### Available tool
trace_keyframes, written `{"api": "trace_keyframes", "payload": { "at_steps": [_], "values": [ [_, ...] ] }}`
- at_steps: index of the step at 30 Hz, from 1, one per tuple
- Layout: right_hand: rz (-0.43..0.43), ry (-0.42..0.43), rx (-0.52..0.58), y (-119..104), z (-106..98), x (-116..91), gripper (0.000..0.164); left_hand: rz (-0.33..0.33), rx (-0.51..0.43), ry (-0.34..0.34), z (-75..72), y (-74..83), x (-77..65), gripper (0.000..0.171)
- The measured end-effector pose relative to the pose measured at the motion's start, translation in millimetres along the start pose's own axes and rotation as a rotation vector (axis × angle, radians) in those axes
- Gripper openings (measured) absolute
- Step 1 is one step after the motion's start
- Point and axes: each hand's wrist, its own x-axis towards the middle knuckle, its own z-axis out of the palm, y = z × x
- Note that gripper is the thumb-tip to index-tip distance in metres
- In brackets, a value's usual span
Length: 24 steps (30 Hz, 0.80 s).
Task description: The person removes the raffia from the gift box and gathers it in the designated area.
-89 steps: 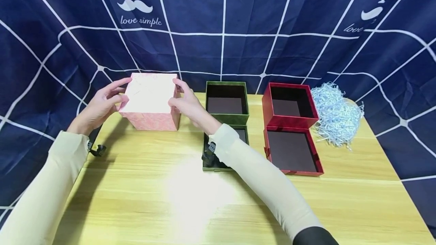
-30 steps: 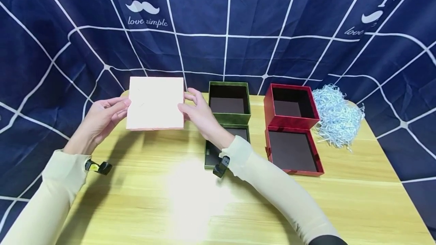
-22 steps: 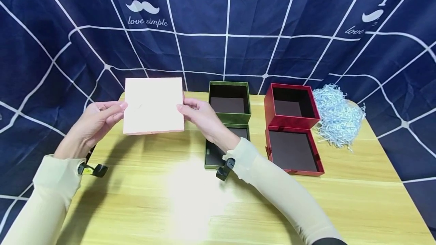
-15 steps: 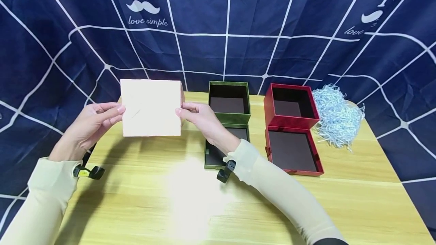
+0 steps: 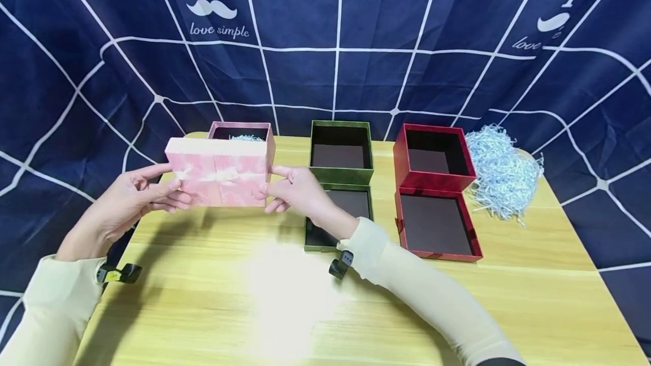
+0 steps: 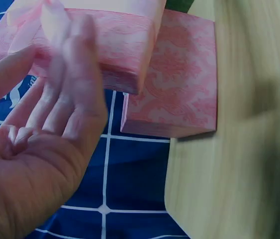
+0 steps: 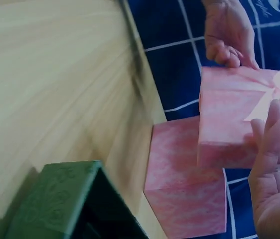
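Both hands hold a pink box lid point(image 5: 224, 179) with a pale ribbon and bow by its left and right sides. It is raised and tilted, its bow side facing me, in front of the pink box point(image 5: 271, 148). Some blue shredded paper point(image 5: 246, 138) shows inside that box; the lid hides the front of it. My left hand point(image 5: 134, 199) has thumb and fingers at the lid's left edge. At the right edge, my right hand point(image 5: 300, 191) pinches the lid. In the right wrist view the lid point(image 7: 229, 99) overlaps the box point(image 7: 187, 174).
Right of the pink box stand an open green box point(image 5: 341, 175) and its lid point(image 5: 338, 248), interior up. Farther right are an open red box point(image 5: 434, 183) and its upturned lid point(image 5: 470, 225). A heap of blue shredded paper point(image 5: 503, 179) lies on the wooden table point(image 5: 203, 309).
The lid has come up off the pink box and moved toward me. It has tilted from showing its bright face to showing its bow side, and the box's inside has come into view.
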Motion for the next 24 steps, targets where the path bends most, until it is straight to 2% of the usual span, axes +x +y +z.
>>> {"api": "trace_keyframes", "payload": {
  "at_steps": [4,7,9,13,16,19,24],
  "values": [
    [-0.005,0.015,-0.043,6.0,6.7,-5.8,0.065,0.002,-0.008,-0.158,-8.9,-5.0,-7.1,0.040],
    [-0.007,0.008,-0.066,12.6,10.0,-10.2,0.064,-0.008,-0.094,-0.215,-14.0,-10.7,-12.8,0.047],
    [-0.006,-0.006,-0.068,17.4,11.9,-12.9,0.064,-0.021,-0.179,-0.217,-15.7,-15.5,-15.8,0.049],
    [0.011,-0.021,-0.051,25.0,16.3,-18.3,0.058,-0.061,-0.286,-0.151,-14.8,-24.7,-19.1,0.046],
    [0.023,-0.019,-0.018,28.3,18.9,-22.2,0.049,-0.076,-0.266,-0.109,-14.3,-30.1,-19.9,0.044],
    [0.021,-0.024,0.007,33.0,19.7,-24.6,0.046,-0.079,-0.196,-0.110,-16.3,-34.1,-21.6,0.043],
    [0.012,-0.057,0.027,43.8,21.6,-27.7,0.055,-0.112,-0.091,-0.168,-18.8,-41.7,-25.4,0.046]
  ]
}}
